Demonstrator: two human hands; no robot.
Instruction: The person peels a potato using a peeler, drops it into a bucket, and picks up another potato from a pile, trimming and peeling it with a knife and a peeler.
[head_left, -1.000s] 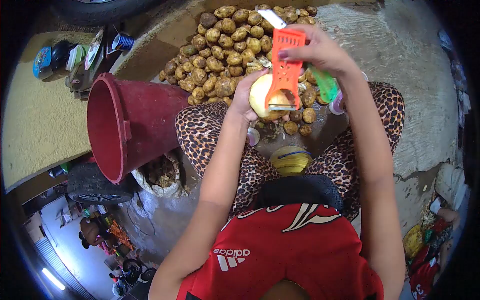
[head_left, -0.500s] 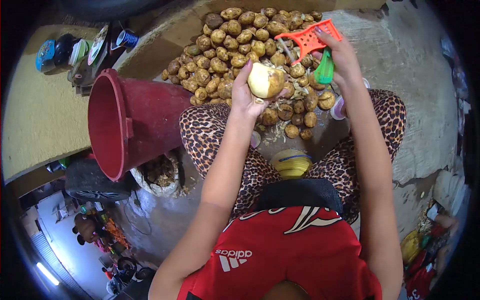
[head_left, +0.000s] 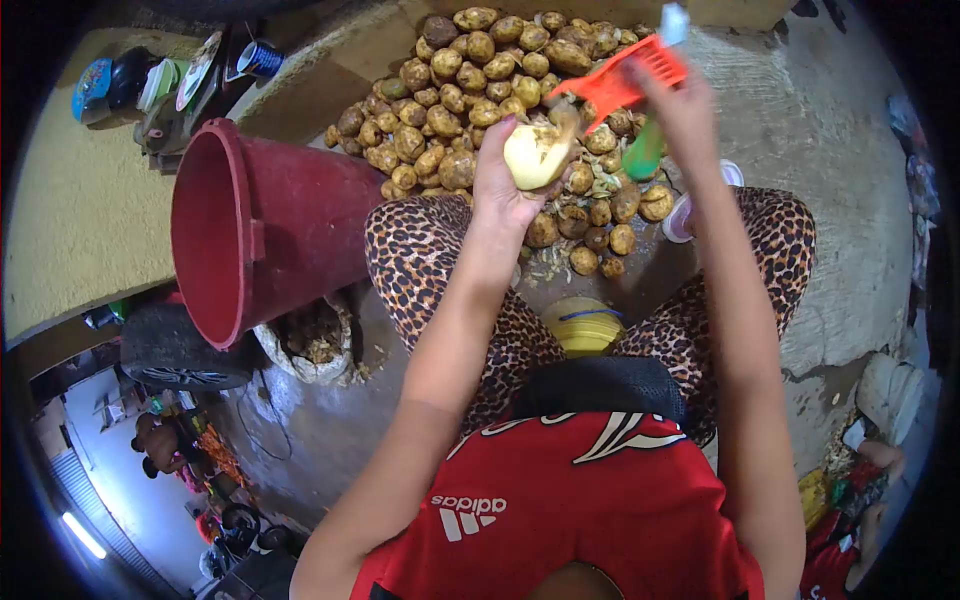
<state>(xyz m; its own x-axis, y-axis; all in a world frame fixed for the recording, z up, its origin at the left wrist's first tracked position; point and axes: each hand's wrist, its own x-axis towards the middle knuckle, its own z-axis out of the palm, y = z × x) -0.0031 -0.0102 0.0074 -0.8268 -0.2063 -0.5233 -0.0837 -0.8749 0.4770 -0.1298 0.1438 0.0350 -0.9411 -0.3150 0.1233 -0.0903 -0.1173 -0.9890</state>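
My left hand (head_left: 497, 190) is closed around a potato (head_left: 530, 160); most of its visible side is pale and peeled, with darker skin along the right edge. In my right hand (head_left: 682, 105), smeared by motion, is an orange peeler (head_left: 612, 88) with slots and holes, its near end against or very close to the potato. A green handle-like part (head_left: 643, 152) hangs below that hand; how it joins the orange part is not clear. Beneath both hands spreads a heap of unpeeled potatoes (head_left: 450, 120), with peelings (head_left: 605, 183) lying among them.
A large red bucket (head_left: 310, 205) lies tipped on its side at the left. Beside it stand a white sack (head_left: 335, 360) and a tyre (head_left: 185, 345). Between my legs is a yellow container (head_left: 590, 332). Other people (head_left: 160, 440) are at the lower left, and another person's limbs show at the lower right.
More of the potato's face is now bare, the brown patch reduced. My right hand has brought the peeler closer to it and is blurred. The view has shifted slightly.
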